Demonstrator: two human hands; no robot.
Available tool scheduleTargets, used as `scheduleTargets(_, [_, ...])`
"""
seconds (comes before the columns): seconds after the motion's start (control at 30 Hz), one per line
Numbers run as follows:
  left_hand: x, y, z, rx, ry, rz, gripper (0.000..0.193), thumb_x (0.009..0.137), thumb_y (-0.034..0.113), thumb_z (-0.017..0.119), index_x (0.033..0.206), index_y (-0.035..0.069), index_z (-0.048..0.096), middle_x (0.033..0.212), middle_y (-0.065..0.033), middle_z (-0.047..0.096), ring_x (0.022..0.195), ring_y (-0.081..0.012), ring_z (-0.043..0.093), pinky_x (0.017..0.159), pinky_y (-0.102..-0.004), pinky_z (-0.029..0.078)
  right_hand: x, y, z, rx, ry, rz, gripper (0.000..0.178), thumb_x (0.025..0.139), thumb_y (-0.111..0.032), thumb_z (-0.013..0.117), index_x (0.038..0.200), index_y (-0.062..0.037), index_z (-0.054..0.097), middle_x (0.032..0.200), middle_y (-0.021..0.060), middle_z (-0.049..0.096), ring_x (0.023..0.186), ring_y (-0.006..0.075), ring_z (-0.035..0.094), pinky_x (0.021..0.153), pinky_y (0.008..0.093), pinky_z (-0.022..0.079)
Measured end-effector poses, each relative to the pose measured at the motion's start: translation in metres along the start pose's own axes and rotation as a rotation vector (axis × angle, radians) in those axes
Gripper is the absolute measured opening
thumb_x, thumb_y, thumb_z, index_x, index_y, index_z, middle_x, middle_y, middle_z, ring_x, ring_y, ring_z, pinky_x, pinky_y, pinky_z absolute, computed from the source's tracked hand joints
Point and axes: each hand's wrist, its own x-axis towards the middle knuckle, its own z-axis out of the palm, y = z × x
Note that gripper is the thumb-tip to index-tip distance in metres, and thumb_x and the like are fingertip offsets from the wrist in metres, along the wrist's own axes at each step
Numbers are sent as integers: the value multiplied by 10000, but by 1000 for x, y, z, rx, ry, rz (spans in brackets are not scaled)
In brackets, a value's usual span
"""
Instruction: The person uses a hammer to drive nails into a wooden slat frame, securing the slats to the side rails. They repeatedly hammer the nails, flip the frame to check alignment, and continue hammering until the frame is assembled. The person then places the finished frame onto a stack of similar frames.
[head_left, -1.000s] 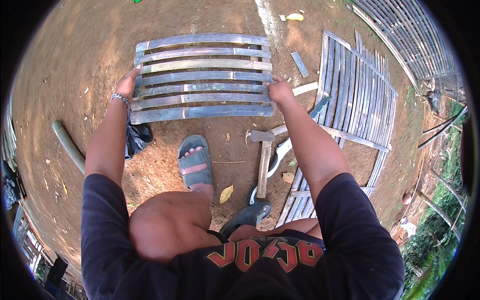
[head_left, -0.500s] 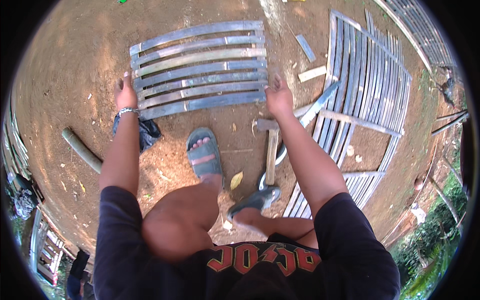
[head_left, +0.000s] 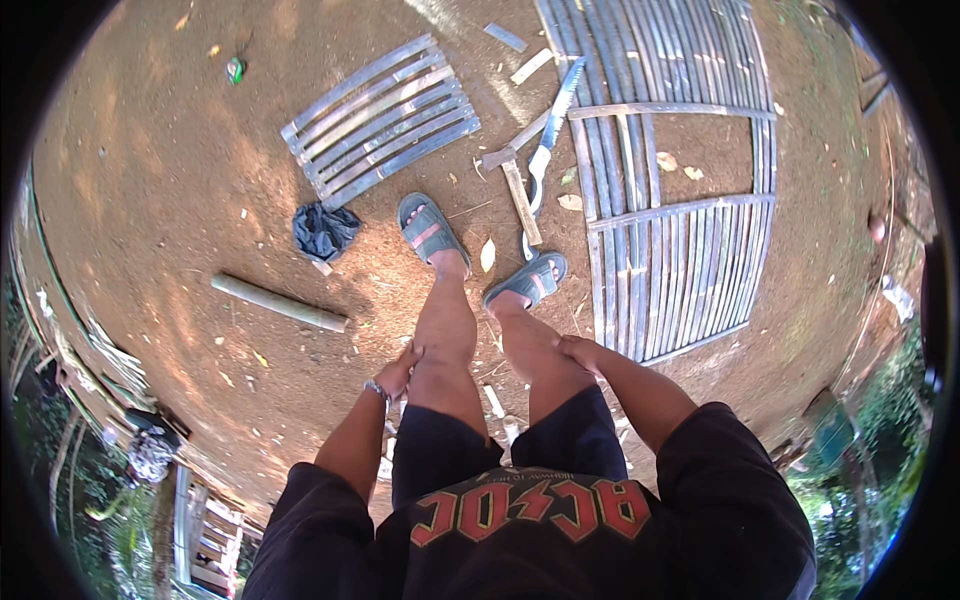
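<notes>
Both my hands rest against my bare legs around the knees and hold no object. My left hand [head_left: 400, 370] lies along the outer side of the left leg; its fingers are partly hidden. My right hand [head_left: 580, 353] lies flat on the right leg. Ahead and to the left, a small bamboo slat panel [head_left: 378, 108] lies on the dirt, out of reach of both hands. Right of it are a hammer-like tool [head_left: 520, 200] with a wooden handle and a handsaw [head_left: 566, 100] with a long toothed blade.
A large bamboo slat frame [head_left: 680, 108] with a gap in its middle covers the ground to the right. A black plastic bag [head_left: 325, 232] and a bamboo pole [head_left: 280, 303] lie at left. Wood offcuts [head_left: 531, 66] lie beyond the saw.
My hands have drawn back from the small panel's two sides to my legs. The panel lies on the ground, farther off and seen at a slant. My feet stand closer together.
</notes>
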Motion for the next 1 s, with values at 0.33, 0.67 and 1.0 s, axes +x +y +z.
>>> scheduleTargets(0.33, [-149,36,19,496,444,-9,750,1018,643,416,1232,-18,696,1196,-193,724,1120,-260,688,978,-369,513,-149,27,51,-74,-226,38,691,1016,-634,417,1240,-43,695,1203,216,699,1063,343,691,957,408,513])
scheduleTargets(0.67, [-191,128,56,1666,42,42,901,970,714,416,1497,-17,442,1461,-284,529,1372,-360,515,1154,-379,349,-148,51,213,159,293,-151,454,972,-378,500,1226,-45,676,1208,255,683,1161,412,642,991,490,500])
scheduleTargets(1.0, [-208,177,70,1959,-76,-189,1051,925,729,504,1562,-75,275,1615,-282,318,1518,-339,307,1221,-358,256,-165,-35,275,527,541,15,656,929,-534,598,1419,-100,546,1272,251,658,1197,431,622,1028,474,491])
